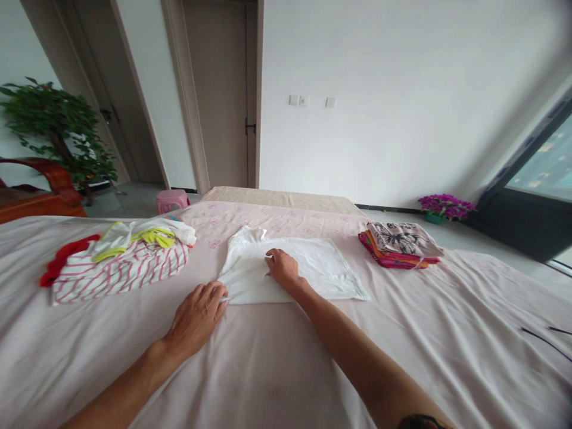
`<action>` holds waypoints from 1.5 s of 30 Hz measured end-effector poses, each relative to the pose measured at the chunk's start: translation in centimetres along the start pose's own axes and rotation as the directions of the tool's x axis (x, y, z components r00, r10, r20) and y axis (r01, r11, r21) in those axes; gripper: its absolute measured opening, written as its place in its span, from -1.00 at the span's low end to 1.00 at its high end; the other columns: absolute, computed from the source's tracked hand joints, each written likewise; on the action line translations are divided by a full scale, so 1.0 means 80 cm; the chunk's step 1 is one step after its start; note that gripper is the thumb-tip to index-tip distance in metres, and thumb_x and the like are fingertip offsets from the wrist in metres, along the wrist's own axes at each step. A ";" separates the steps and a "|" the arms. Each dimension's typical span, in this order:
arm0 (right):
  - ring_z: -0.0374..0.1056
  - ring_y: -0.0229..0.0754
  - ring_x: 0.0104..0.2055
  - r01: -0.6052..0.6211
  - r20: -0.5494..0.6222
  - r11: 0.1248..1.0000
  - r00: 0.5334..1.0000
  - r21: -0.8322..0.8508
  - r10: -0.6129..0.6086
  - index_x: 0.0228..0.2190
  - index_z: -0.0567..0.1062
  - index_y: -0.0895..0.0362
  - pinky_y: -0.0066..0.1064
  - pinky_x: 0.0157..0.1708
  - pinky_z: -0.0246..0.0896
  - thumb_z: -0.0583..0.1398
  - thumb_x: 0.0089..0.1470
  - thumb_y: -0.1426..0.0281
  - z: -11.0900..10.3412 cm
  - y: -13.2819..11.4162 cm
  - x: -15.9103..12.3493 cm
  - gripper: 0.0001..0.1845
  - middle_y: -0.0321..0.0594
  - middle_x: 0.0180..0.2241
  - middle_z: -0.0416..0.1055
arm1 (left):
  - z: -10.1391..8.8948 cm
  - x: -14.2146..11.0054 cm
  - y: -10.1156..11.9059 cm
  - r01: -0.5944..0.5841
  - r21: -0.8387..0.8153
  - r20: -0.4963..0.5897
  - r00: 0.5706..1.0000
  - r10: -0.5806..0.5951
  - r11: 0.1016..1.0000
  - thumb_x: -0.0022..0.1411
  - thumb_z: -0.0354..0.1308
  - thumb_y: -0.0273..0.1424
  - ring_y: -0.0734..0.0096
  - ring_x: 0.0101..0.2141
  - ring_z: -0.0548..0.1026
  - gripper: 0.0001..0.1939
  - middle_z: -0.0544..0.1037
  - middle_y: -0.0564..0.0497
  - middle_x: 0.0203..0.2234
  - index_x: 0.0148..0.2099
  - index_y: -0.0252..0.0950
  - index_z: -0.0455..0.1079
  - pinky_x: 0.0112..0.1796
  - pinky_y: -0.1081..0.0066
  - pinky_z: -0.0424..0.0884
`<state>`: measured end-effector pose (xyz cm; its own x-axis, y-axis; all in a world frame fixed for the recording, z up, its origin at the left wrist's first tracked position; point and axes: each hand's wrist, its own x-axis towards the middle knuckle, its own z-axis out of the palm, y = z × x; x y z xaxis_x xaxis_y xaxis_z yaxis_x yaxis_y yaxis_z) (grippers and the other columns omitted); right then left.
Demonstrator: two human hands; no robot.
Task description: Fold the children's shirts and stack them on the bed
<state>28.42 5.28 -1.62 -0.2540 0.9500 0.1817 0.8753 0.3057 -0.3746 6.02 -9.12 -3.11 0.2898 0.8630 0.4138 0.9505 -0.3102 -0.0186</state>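
Observation:
A white shirt (324, 262) lies folded lengthwise on the pink sheet in front of me, a crumpled part of it sticking up at its far left. My left hand (199, 316) is closed at the shirt's near left corner, its fingertips and thumb pinching the edge. Over the middle of the shirt, my right hand (283, 268) has its fingers curled down onto the cloth in a pinch. Its fingertips partly hide the fabric they grip.
Loose clothes (120, 262), striped, red and yellow-trimmed, are heaped on the left. To the right sits a folded stack of clothes (400, 245). The pink sheet (277, 369) is wrinkled. Beyond it are a pink stool (172, 201), purple flowers (447, 205) and dark cables (543, 341).

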 end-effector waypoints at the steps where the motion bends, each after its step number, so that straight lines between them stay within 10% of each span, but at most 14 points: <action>1: 0.39 -0.14 -0.02 0.030 -0.037 1.000 0.999 -0.009 -0.030 -0.01 0.47 0.01 -0.34 -0.10 0.22 0.02 0.29 0.31 -0.004 0.000 -0.005 -0.67 -0.20 -0.02 0.48 | -0.002 0.000 0.001 0.004 0.007 0.001 1.000 -0.004 1.000 0.36 0.01 -0.38 0.21 -0.18 0.44 -0.85 0.52 -0.03 -0.14 -0.10 -0.21 0.39 -0.14 0.20 0.37; 10: -0.14 -0.02 0.41 0.561 -0.019 0.823 0.825 -0.092 -0.565 0.29 0.15 0.22 -0.05 0.36 -0.26 0.04 0.31 0.17 0.011 -0.009 -0.072 -0.37 0.00 0.35 0.04 | 0.009 0.054 0.020 -0.031 -0.189 -0.043 0.999 0.023 0.981 0.42 -0.14 -0.35 0.24 0.00 0.49 -0.67 0.57 -0.10 -0.03 0.03 -0.28 0.41 0.03 0.18 0.37; 20: -0.17 -0.05 0.42 0.418 0.172 0.898 0.903 -0.134 -0.395 0.35 0.05 0.17 -0.04 0.37 -0.29 -0.11 0.36 0.10 -0.010 0.088 -0.059 -0.34 -0.06 0.37 -0.04 | 0.097 0.080 0.018 -0.022 -0.055 0.021 1.000 0.023 0.998 0.38 -0.09 -0.08 0.02 0.30 0.18 -0.41 0.28 -0.22 0.29 0.32 -0.26 0.23 0.21 -0.01 0.21; 28: 0.28 -0.12 0.17 0.095 0.036 0.976 0.995 -0.194 -0.090 0.06 0.48 0.06 -0.28 0.16 0.07 -0.05 0.35 0.21 -0.092 0.189 -0.076 -0.57 -0.13 0.12 0.40 | 0.093 0.078 0.015 0.035 -0.077 -0.009 0.999 -0.036 0.996 0.41 -0.12 -0.16 0.12 0.27 0.24 -0.48 0.30 -0.17 0.28 0.33 -0.18 0.22 0.21 0.06 0.21; 35: 0.35 -0.06 -0.05 -0.137 0.042 0.955 0.987 -0.262 0.153 -0.19 0.60 0.04 -0.34 -0.06 0.15 0.28 0.02 0.18 -0.148 0.237 -0.114 -0.68 -0.15 -0.14 0.49 | 0.092 0.079 0.019 0.119 -0.100 -0.008 0.993 -0.120 0.988 0.37 -0.07 -0.15 0.05 0.24 0.28 -0.48 0.30 -0.18 0.28 0.29 -0.18 0.28 0.17 0.04 0.26; 45: 0.41 -0.17 -0.30 -0.183 -0.111 0.941 0.969 0.285 0.222 -0.23 0.53 0.16 -0.46 -0.37 0.20 0.11 0.13 0.22 -0.127 0.242 -0.090 -0.68 -0.21 -0.33 0.53 | 0.093 0.078 0.020 0.111 -0.034 -0.009 0.994 -0.111 0.993 0.38 -0.09 -0.15 0.05 0.22 0.30 -0.49 0.30 -0.20 0.27 0.29 -0.18 0.25 0.15 0.02 0.29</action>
<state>51.37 3.69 -0.92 -0.0056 0.9810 0.1941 0.7526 0.1320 -0.6451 10.16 -1.23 -7.31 0.1811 0.8885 0.4216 0.9723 -0.2261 0.0587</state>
